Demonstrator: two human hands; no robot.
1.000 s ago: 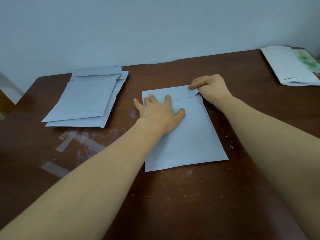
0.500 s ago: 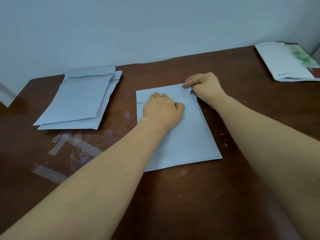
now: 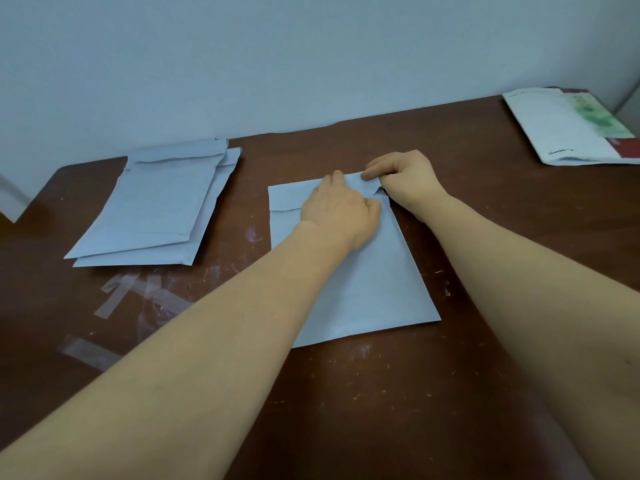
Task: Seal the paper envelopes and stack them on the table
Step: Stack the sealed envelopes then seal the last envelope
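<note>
A pale grey paper envelope lies flat in the middle of the brown table, its flap folded down at the far end. My left hand rests curled on the flap, fingers pressing along the fold. My right hand pinches the flap's right corner, which is slightly lifted and creased. At the back left lies a stack of two similar envelopes, flaps folded, the upper one shifted a little to the left.
A white printed mailer with green and red markings lies at the table's far right corner. Strips of clear tape stick to the table left of my forearm. A pale wall runs behind the table.
My left hand went from flat with spread fingers to curled, and slid right along the flap toward my right hand. The right hand kept its pinch on the corner.
</note>
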